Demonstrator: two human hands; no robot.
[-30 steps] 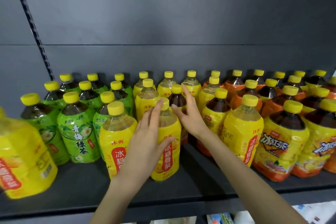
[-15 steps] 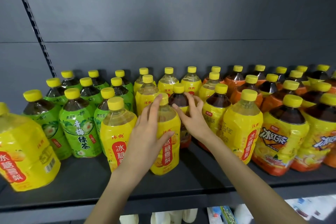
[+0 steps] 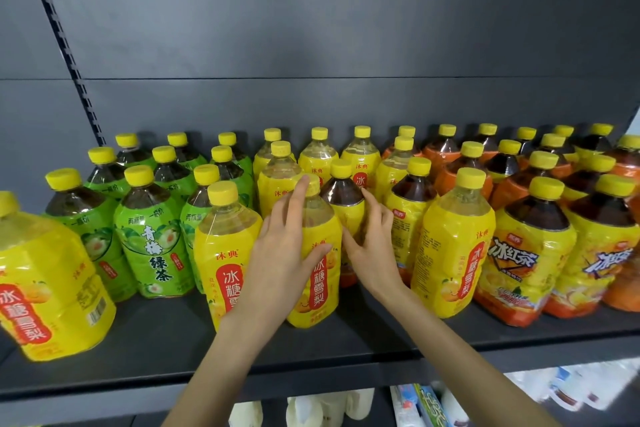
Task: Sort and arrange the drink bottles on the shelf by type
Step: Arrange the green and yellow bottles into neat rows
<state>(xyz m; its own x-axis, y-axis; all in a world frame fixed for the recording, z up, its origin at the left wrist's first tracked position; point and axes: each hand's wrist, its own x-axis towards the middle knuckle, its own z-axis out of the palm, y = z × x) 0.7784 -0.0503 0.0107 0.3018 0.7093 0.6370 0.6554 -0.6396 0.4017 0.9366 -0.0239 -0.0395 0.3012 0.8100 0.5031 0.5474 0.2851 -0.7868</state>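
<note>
Hands (image 3: 280, 253) (image 3: 374, 250) touch adjoining pear bottle (image 3: 320, 274) and tea bottle (image 3: 341, 194).

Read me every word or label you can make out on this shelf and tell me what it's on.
"沐典": brand on the front pear bottle.
"冰糖雪梨": its red panel, and the pear bottle under the left hand.
"青梅绿茶": front green bottle.
"冰红茶": front iced tea bottle.
Fine print: too small to read.
Dark bottle the right hand grips: label mostly hidden.
</note>
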